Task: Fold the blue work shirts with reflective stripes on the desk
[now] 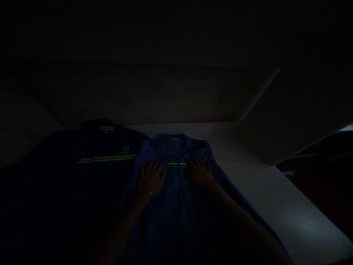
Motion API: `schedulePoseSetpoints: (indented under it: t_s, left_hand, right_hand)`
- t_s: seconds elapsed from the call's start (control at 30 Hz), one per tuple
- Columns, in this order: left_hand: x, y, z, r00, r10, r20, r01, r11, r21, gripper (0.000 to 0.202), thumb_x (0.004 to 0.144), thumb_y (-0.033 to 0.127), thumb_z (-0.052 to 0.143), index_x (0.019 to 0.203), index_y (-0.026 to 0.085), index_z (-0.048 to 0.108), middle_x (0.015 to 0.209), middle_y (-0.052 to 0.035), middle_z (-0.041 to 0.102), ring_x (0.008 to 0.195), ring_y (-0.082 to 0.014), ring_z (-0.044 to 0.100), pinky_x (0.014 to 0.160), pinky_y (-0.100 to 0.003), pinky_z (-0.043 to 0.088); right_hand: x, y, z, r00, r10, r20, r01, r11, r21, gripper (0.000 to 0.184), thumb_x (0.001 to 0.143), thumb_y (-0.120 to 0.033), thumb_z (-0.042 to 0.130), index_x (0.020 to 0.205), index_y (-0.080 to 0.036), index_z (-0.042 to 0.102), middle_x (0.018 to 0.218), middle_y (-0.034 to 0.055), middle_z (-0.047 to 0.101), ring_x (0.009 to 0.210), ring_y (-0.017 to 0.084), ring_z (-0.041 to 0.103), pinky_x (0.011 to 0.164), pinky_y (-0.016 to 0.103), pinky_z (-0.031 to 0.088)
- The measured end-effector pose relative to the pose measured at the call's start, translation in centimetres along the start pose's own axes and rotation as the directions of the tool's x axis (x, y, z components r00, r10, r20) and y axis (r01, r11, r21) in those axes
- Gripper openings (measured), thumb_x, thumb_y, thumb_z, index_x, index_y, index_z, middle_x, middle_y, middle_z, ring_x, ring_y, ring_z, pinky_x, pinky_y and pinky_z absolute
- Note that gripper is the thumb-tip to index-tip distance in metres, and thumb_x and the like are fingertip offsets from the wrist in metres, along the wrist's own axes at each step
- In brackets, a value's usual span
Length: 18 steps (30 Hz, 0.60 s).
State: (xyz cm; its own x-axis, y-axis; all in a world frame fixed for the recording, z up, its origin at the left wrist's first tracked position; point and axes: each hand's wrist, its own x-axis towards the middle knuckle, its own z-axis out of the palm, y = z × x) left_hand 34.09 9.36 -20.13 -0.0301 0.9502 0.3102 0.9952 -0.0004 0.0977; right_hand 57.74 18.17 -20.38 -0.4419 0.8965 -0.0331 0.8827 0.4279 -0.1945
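A blue work jacket [173, 206] with a yellow-green reflective stripe across its chest lies spread out, collar away from me. My left hand [151, 176] rests flat on the left side of its chest, fingers extended, a bracelet at the wrist. On the other side of the front, my right hand [200, 172] lies flat with its fingers spread, touching the stripe's right end. Neither hand grips the cloth. To the left, partly under the blue jacket's edge, is a darker navy work jacket [104, 176] with a similar stripe, a collar label and a chest logo. Its lower part is lost in darkness.
The scene is very dim. Both jackets lie on a pale flat surface [248, 176]. Behind it stands an upright panel [154, 95], with a side panel [298, 110] at the right. Beyond the surface's right edge is a dark reddish area [322, 180].
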Motion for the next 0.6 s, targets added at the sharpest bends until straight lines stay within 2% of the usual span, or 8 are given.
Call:
schedulePoseSetpoints:
  t_s: [0.07,0.1,0.17,0.23,0.3,0.37,0.47,0.6]
  left_hand:
    - [-0.1,0.0,0.1,1.0,0.0,-0.01,0.0,1.0,-0.007,0.047,0.098,0.044,0.032,0.136,0.027,0.053,0.145,-0.0045,0.054,0.136,-0.0263,0.043,0.116,-0.056,0.022]
    - [-0.1,0.0,0.1,1.0,-0.003,-0.016,0.002,1.0,-0.012,0.047,0.098,0.043,0.033,0.136,0.027,0.053,0.145,-0.004,0.054,0.136,-0.0258,0.044,0.116,-0.056,0.021]
    - [-0.1,0.0,0.1,0.999,-0.009,-0.03,0.008,1.0,-0.022,0.046,0.098,0.043,0.034,0.136,0.027,0.053,0.144,-0.0034,0.055,0.135,-0.0252,0.044,0.117,-0.056,0.021]
    - [-0.1,0.0,0.1,0.999,-0.012,-0.042,0.011,1.0,-0.028,0.046,0.098,0.043,0.035,0.135,0.026,0.054,0.144,-0.0035,0.055,0.135,-0.025,0.044,0.117,-0.055,0.021]
    - [-0.2,0.0,0.1,0.999,-0.014,-0.048,0.012,0.999,-0.033,0.045,0.097,0.043,0.035,0.135,0.026,0.054,0.143,-0.0036,0.056,0.135,-0.0251,0.044,0.116,-0.054,0.022]
    - [-0.2,0.0,0.1,0.999,-0.015,-0.05,0.013,0.999,-0.04,0.045,0.098,0.043,0.035,0.135,0.027,0.054,0.143,-0.0031,0.056,0.135,-0.0248,0.044,0.116,-0.054,0.022]
    - [-0.3,0.0,0.1,0.998,-0.02,-0.051,0.018,0.999,-0.045,0.045,0.098,0.044,0.034,0.135,0.028,0.054,0.143,-0.0024,0.056,0.134,-0.024,0.045,0.116,-0.054,0.023]
    - [-0.3,0.1,0.0,0.998,-0.024,-0.052,0.022,0.999,-0.041,0.045,0.097,0.045,0.035,0.135,0.028,0.054,0.143,-0.0022,0.055,0.135,-0.0238,0.044,0.116,-0.054,0.024]
  right_hand:
    - [0.4,0.5,-1.1,1.0,-0.024,0.017,0.023,0.998,0.058,0.063,0.097,-0.062,0.028,0.15,-0.029,0.034,0.159,0.0037,0.028,0.147,0.028,0.02,0.114,0.068,0.011]
    - [0.8,0.8,-1.8,0.999,-0.038,-0.021,0.039,0.997,0.071,0.062,0.097,-0.061,0.029,0.149,-0.028,0.037,0.158,0.0041,0.031,0.146,0.027,0.023,0.115,0.064,0.014]
    - [1.8,1.3,-3.0,0.982,-0.036,-0.187,0.045,0.998,0.041,0.057,0.099,-0.055,0.028,0.147,-0.027,0.041,0.157,0.0044,0.035,0.145,0.023,0.026,0.118,0.056,0.013]
    - [3.2,1.8,-3.4,0.95,0.016,-0.312,-0.024,0.999,-0.022,0.055,0.1,-0.051,0.027,0.147,-0.026,0.041,0.157,0.005,0.033,0.145,0.023,0.024,0.119,0.056,0.008]
    - [4.5,2.1,-2.7,0.957,0.099,-0.274,-0.122,0.99,-0.069,0.058,0.1,-0.054,0.025,0.15,-0.027,0.037,0.159,0.0064,0.029,0.147,0.028,0.019,0.116,0.062,0.007]
    - [5.5,2.5,-1.4,0.978,0.153,-0.14,-0.169,0.979,-0.114,0.063,0.099,-0.059,0.022,0.153,-0.028,0.03,0.161,0.0081,0.025,0.147,0.031,0.016,0.113,0.068,0.009]
    - [6.2,2.9,0.1,0.987,0.147,-0.057,-0.155,0.972,-0.178,0.063,0.099,-0.059,0.018,0.154,-0.031,0.025,0.162,0.0088,0.021,0.148,0.033,0.014,0.11,0.07,0.012]
    - [5.8,3.0,0.0,0.994,0.105,-0.041,-0.111,0.966,-0.235,0.056,0.1,-0.054,0.02,0.152,-0.035,0.029,0.162,0.008,0.021,0.148,0.033,0.015,0.11,0.069,0.012]
